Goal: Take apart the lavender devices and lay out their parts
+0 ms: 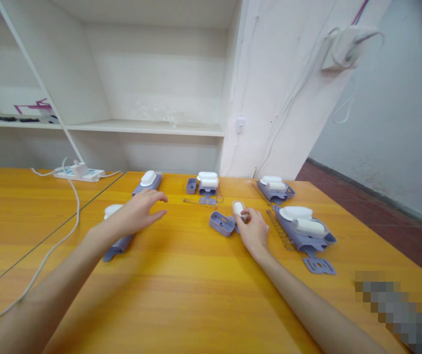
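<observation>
My left hand (146,209) hovers over the left of the table, fingers apart and holding nothing. Below and behind it are two purple plastic housings with white oval caps: one farther back (151,183), one nearer (122,243) and partly hidden by my arm. My right hand (255,230) is closed, thumb and fingers on a white roller (238,208). Something dark beneath these fingers is mostly hidden. Just left of that hand lies an open purple tray-like part (221,223). A coiled spring (280,230) lies to its right, beside a purple housing (302,236) bearing a white cap and roller.
Similar part sets stand at the back middle (208,184) and back right (273,189). A flat purple plate (320,266) lies near the right edge. A power strip (80,172) and white cable (61,236) occupy the left. White shelving (152,128) rises behind the wooden table (181,300).
</observation>
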